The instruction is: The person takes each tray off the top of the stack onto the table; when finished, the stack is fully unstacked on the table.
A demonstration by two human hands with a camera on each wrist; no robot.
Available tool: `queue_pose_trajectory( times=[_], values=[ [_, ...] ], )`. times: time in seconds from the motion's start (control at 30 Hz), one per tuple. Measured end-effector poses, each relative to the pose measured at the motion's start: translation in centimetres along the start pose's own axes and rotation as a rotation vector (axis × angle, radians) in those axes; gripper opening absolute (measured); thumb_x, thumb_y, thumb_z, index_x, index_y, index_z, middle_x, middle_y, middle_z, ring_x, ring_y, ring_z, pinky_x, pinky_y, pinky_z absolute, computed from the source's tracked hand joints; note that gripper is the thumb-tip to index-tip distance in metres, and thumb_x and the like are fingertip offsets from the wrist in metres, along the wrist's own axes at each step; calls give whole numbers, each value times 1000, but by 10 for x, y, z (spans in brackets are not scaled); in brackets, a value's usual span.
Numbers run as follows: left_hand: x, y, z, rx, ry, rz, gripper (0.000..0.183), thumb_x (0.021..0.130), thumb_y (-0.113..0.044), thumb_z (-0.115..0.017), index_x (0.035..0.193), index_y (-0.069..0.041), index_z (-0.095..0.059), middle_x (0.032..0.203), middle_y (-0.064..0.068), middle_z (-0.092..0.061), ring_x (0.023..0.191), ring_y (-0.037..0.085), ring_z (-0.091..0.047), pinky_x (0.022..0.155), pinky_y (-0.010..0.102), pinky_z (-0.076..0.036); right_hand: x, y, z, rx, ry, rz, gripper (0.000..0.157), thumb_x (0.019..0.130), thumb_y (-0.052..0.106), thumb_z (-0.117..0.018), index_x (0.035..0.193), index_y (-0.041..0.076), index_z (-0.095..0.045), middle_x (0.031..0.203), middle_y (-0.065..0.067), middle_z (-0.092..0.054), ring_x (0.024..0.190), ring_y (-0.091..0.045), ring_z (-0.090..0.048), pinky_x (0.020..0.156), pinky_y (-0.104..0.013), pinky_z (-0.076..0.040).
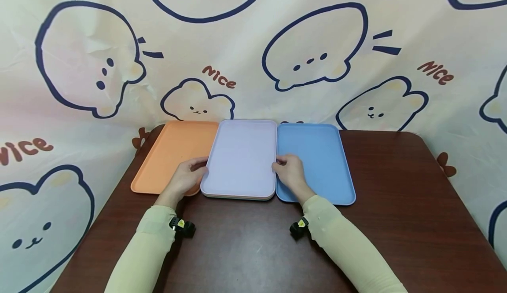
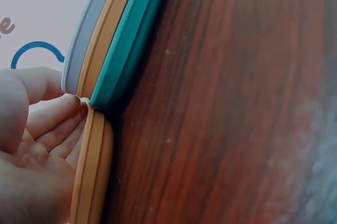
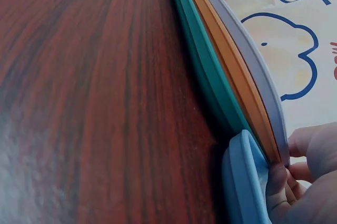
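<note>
A lavender tray (image 1: 242, 159) tops a stack in the middle of the table. Beneath it, an orange tray (image 2: 102, 34) and a green tray (image 2: 126, 50) show at the edge in the wrist views. My left hand (image 1: 186, 176) pinches the stack's left edge at the lavender tray, its fingertips by the orange layer. At the opposite edge, my right hand (image 1: 291, 172) pinches the lavender tray between thumb and fingers. Under my left hand lies a separate orange tray (image 1: 174, 148), and a blue tray (image 1: 322, 161) lies under my right hand. Both side trays touch or nearly touch the stack.
All the trays lie toward the far edge of a dark brown wooden table (image 1: 396, 205). Behind it hangs a pale cloth (image 1: 245, 51) printed with cartoon bears. A small black camera (image 1: 184, 228) is strapped to the left wrist, another camera (image 1: 298, 228) to the right.
</note>
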State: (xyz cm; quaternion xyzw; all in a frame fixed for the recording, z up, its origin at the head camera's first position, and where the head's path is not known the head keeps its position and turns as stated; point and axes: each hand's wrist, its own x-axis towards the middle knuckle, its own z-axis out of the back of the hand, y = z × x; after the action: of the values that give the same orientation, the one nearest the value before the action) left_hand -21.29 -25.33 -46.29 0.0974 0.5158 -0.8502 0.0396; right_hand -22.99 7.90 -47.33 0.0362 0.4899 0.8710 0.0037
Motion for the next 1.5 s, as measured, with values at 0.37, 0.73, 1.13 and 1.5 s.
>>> queue_pose_trajectory(
  times=[0.37, 0.73, 1.13, 1.5],
  values=[
    [-1, 0, -1, -17, 29, -44, 52, 113, -18, -55, 161, -1, -47, 165, 23, -49, 158, 39, -41, 129, 56, -37, -2, -2, 10, 143, -103, -71, 38, 92, 10, -66, 126, 0, -79, 107, -20, -80, 92, -27, -72, 68, -18, -51],
    [-1, 0, -2, -17, 46, -75, 55, 108, -6, -59, 161, 5, -45, 166, 28, -45, 157, 43, -41, 129, 55, -37, -11, -7, 17, 278, -215, -85, 35, 100, 6, -63, 129, -9, -74, 112, -30, -77, 93, -27, -71, 70, -14, -51],
    [-1, 0, -2, -10, 46, -64, 56, 109, -6, -58, 162, 3, -44, 168, 27, -44, 158, 44, -40, 129, 57, -36, -17, -16, 51, 375, -184, -155, 38, 106, 10, -63, 140, -4, -69, 137, -27, -71, 120, -33, -68, 78, -14, -53],
    [-1, 1, 0, -9, 60, -61, 56, 110, -7, -58, 163, 1, -43, 169, 26, -42, 160, 42, -38, 129, 56, -35, -29, -42, 112, 366, -264, -249, 38, 106, 12, -65, 141, 1, -70, 145, -23, -67, 121, -24, -65, 75, -8, -53]
  ],
)
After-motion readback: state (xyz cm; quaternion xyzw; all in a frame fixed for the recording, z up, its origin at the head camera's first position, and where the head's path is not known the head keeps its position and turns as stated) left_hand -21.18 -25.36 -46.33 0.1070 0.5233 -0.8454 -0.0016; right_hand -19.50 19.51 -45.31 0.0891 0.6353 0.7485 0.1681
